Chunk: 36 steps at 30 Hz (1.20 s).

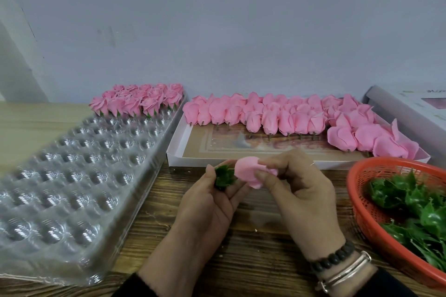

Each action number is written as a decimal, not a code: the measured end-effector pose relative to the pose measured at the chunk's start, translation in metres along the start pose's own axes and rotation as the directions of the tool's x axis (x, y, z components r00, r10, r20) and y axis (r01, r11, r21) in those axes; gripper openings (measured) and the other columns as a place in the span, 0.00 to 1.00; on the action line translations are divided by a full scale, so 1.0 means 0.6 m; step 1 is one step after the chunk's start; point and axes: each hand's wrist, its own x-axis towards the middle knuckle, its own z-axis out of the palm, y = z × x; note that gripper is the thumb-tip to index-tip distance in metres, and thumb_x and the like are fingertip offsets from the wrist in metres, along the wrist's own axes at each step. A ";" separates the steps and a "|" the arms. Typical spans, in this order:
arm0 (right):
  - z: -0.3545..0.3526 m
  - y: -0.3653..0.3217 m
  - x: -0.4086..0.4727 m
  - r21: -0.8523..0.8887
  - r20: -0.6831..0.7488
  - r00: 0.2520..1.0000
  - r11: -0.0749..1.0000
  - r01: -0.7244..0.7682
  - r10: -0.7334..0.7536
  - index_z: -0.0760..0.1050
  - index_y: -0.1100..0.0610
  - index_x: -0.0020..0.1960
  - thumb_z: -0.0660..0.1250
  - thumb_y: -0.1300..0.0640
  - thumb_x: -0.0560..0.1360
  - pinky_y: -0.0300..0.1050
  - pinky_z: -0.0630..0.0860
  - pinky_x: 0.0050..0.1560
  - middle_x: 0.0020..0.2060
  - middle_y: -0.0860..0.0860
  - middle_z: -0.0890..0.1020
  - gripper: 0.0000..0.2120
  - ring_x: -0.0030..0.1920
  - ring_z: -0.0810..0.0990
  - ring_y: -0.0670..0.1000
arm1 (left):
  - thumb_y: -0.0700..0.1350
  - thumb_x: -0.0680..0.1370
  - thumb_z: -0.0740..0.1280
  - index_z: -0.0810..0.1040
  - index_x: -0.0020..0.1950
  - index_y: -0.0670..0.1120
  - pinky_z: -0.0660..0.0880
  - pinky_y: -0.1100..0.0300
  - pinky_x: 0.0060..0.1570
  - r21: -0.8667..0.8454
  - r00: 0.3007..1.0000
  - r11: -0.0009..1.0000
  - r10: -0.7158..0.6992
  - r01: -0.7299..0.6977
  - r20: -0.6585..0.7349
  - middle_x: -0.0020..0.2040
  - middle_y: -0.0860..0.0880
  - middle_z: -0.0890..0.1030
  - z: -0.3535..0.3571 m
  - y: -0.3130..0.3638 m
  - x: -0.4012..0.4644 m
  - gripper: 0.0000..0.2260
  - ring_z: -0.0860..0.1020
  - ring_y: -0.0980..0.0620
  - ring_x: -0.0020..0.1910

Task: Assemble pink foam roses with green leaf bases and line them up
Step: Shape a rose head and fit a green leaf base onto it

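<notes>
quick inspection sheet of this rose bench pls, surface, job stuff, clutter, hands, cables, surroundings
surface: wooden table, dark grain, bare between the trays.
job's things: finished roses fill the far rows of the clear blister tray; bare rose heads lie in the flat cardboard box; green leaf bases are heaped in the red basket.
clutter: small pale crumbs on the wood.
grippers: left hand pinches a leaf base; right hand pinches a pink rose head.
cables: nothing seen.
surroundings: plain pale wall; printed box at far right.
</notes>
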 end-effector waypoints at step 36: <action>-0.014 -0.010 0.017 0.031 0.310 0.929 0.975 -0.221 0.201 0.78 0.52 0.36 0.72 0.68 0.67 0.40 0.74 0.40 0.34 0.51 0.79 0.11 0.37 0.77 0.47 | 0.41 0.69 0.71 0.70 0.55 0.57 0.71 0.73 0.42 0.889 0.869 0.093 0.281 -0.448 0.408 0.49 0.54 0.78 -0.009 -0.013 -0.017 0.19 0.77 0.61 0.46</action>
